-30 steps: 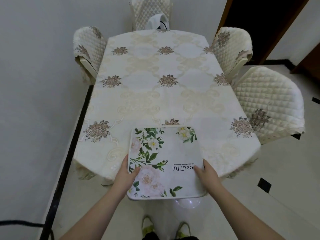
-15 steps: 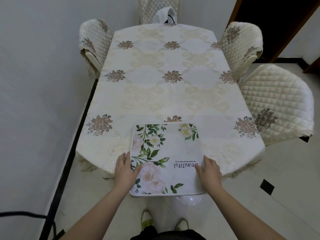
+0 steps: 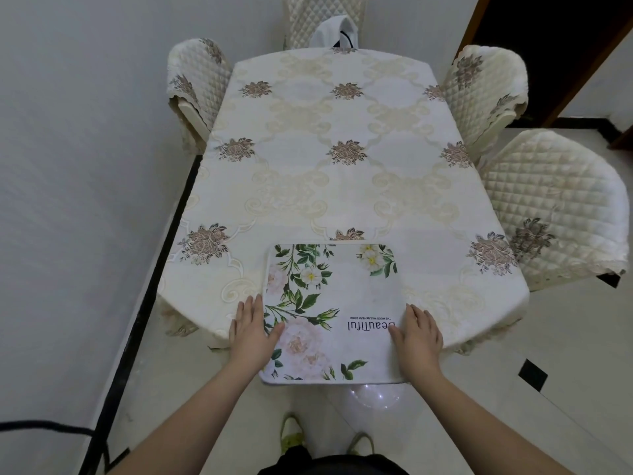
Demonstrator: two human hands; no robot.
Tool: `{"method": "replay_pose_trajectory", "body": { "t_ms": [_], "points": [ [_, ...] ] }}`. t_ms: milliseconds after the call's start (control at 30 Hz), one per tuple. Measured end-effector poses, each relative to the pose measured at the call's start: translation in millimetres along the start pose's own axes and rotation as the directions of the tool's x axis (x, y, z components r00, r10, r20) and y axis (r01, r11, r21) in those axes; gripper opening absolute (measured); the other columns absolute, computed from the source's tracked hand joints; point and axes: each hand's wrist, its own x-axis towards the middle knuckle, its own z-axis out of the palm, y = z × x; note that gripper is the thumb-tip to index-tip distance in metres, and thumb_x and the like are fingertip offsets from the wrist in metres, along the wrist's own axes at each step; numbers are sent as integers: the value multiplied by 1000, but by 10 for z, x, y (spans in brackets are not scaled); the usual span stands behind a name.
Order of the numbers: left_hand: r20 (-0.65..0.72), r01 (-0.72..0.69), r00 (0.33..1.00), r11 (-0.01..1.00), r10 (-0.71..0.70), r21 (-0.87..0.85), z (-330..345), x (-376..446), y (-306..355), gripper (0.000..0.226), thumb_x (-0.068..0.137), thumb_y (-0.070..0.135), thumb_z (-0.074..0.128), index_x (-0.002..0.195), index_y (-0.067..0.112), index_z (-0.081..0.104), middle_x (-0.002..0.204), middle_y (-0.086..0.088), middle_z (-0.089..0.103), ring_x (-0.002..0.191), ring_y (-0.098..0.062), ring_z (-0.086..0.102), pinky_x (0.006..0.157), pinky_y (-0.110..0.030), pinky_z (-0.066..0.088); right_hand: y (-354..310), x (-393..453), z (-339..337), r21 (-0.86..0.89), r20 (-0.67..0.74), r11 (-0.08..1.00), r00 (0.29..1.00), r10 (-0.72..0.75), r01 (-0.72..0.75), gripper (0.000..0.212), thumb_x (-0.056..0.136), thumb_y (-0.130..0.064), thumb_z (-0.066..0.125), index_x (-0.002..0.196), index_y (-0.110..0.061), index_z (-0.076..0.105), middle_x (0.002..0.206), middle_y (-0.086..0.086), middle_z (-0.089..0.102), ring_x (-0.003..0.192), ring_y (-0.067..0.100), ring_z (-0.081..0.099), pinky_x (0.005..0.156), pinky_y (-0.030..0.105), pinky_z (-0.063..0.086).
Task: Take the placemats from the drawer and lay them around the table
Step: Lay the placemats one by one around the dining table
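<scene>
Currently one item in play: floral placemat [image 3: 334,313], roughly square with rounded corners, white ground, green leaves, pale roses, printed word reading upside down to the wearer. Position: at the near end of the surface [image 3: 342,186], centred across its width, far part lying on the patterned tablecloth [image 3: 308,159], near edge apparently overhanging toward the person. Whether more mats lie stacked under it cannot be told.

Left hand [image 3: 253,332]: at the mat's left edge, fingers straight and pointing away, thumb laid over the mat's top face. Looks like flat contact rather than a curled grip.

Right hand [image 3: 418,332]: mirror position at the right edge, fingers extended, thumb on the print. Both hands equally near; the mat lies directly between them.

Judgement: the placing turns on sliding the mat straight away from the body until its near edge clears the surface's rim, both hands pushing evenly to keep it square.

Containers: none in view; the drawer is not visible.

Surroundings: quilted chairs, one at left [image 3: 197,80], one at the far end [image 3: 323,18], two at right [image 3: 486,87] [image 3: 555,204]. Black cable [image 3: 44,427] on the floor at left.
</scene>
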Motion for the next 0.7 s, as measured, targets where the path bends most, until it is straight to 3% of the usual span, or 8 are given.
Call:
{"method": "replay_pose_trajectory", "body": {
  "t_ms": [100, 167, 267, 367, 467, 533, 600, 700],
  "points": [
    [-23, -35, 999, 993, 33, -117, -53, -64, 77, 80, 99, 51, 44, 158, 18, 0, 166, -3, -4, 152, -22, -9, 122, -40, 1, -40, -34, -51, 43, -38, 999, 999, -20, 21, 64, 99, -36, 50, 152, -12, 25, 159, 3, 26, 149, 24, 11, 119, 39, 10],
    [-39, -80, 997, 975, 73, -210, -110, -96, 136, 77, 100, 46, 47, 158, 15, 7, 166, -2, 5, 153, -20, -1, 121, -37, 6, -73, -63, -97, 164, -49, 984, 997, -58, 65, 60, 98, -32, 52, 150, -11, 31, 153, 5, 37, 144, 26, 26, 116, 39, 20],
    [-99, -157, 987, 902, 128, -402, -251, -149, 255, 63, 100, 32, 54, 154, 16, 27, 154, 5, 37, 140, -13, 33, 112, -27, 28, -174, -91, -226, 374, -28, 924, 997, -76, 81, 52, 98, -28, 51, 147, -14, 38, 139, 3, 52, 128, 24, 47, 103, 36, 38],
    [-28, -74, 997, 843, 70, -534, -340, -123, 293, 55, 99, 28, 56, 149, 30, 34, 136, 15, 51, 122, -11, 52, 95, -29, 42, -285, -41, -393, 468, 14, 884, 1000, -18, 9, 50, 98, -29, 52, 145, -19, 39, 124, 2, 60, 108, 22, 58, 85, 33, 44],
    [76, 31, 997, 757, 25, -653, -361, -47, 257, 64, 95, 35, 60, 148, 45, 26, 147, 8, 49, 119, -17, 60, 82, -30, 56, -365, 75, -521, 511, 52, 858, 999, 13, -38, 56, 97, -31, 53, 149, -24, 33, 102, -2, 63, 86, 17, 61, 71, 33, 48],
    [89, 33, 995, 765, 33, -644, -377, -26, 277, 70, 96, 28, 60, 151, 43, 20, 152, 8, 43, 125, -18, 55, 73, -18, 52, -397, 131, -557, 498, 81, 867, 997, -8, -34, 60, 96, -30, 54, 151, -25, 30, 111, -1, 64, 91, 18, 62, 73, 32, 49],
    [62, -5, 997, 794, 54, -608, -391, -34, 304, 74, 97, 22, 59, 155, 39, 16, 156, 8, 35, 135, -19, 46, 85, -19, 45, -407, 150, -559, 463, 127, 885, 992, -15, -45, 66, 96, -29, 56, 154, -25, 23, 135, 5, 55, 112, 25, 58, 88, 33, 47],
    [58, 8, 998, 802, 33, -598, -419, -47, 315, 77, 98, 18, 57, 156, 39, 11, 159, 6, 31, 134, -16, 45, 92, -22, 43, -368, 128, -506, 463, 159, 883, 987, 1, -75, 71, 95, -24, 57, 154, -27, 18, 147, 7, 47, 124, 28, 52, 101, 38, 44]
  ]
}}
